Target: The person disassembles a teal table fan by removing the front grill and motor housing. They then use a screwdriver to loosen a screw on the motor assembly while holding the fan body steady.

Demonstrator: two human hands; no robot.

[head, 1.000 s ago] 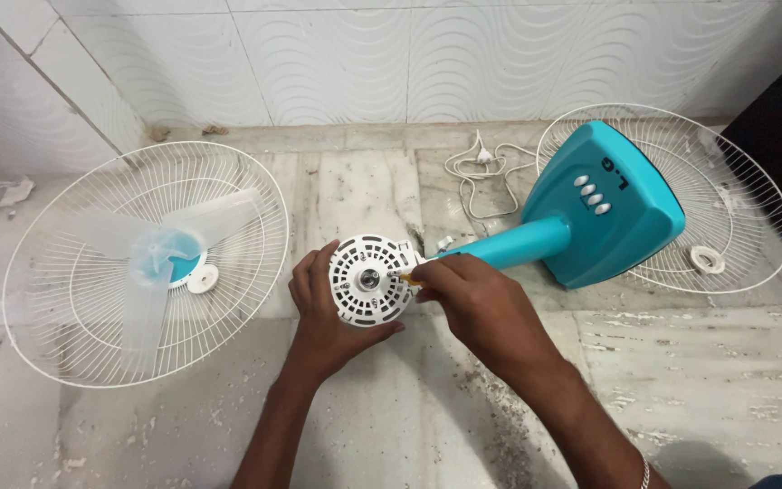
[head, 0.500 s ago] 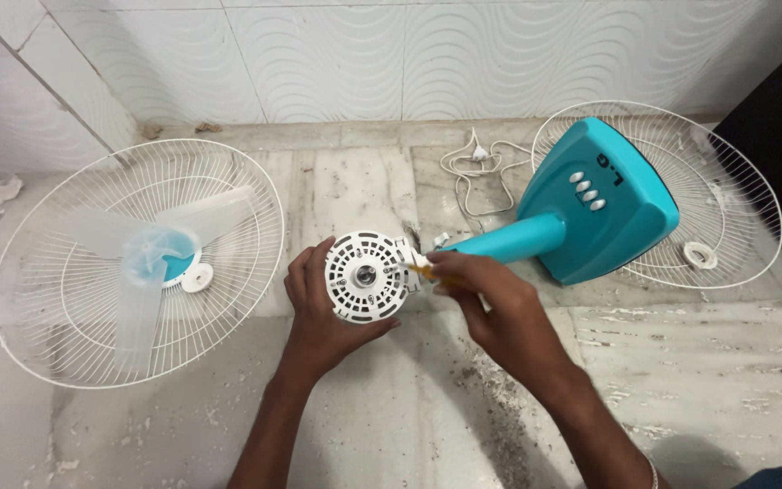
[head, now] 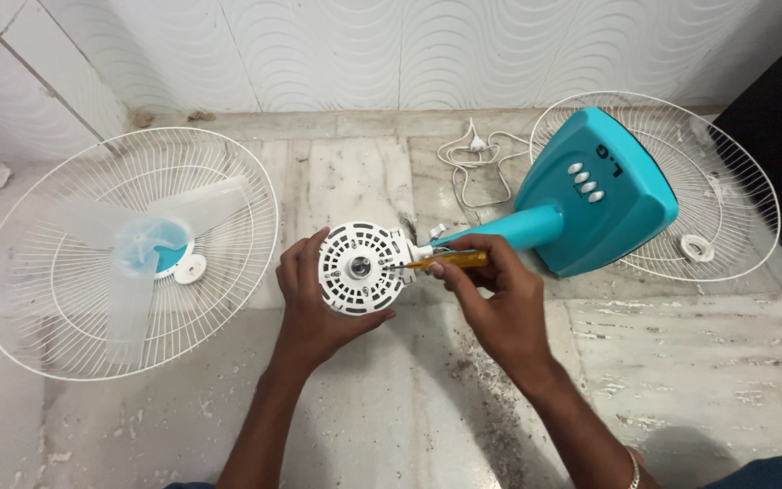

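Now we have brought the screwdriver (head: 441, 261) tip onto the white motor cover (head: 361, 269), closer in than before. Our right hand (head: 491, 299) pinches its yellow handle; our left hand (head: 314, 303) cups the cover underneath.

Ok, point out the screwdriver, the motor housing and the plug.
screwdriver (head: 450, 261), head view, on its yellow handle.
motor housing (head: 359, 269), head view, on its white vented face.
plug (head: 477, 143), head view, on the white plug body.
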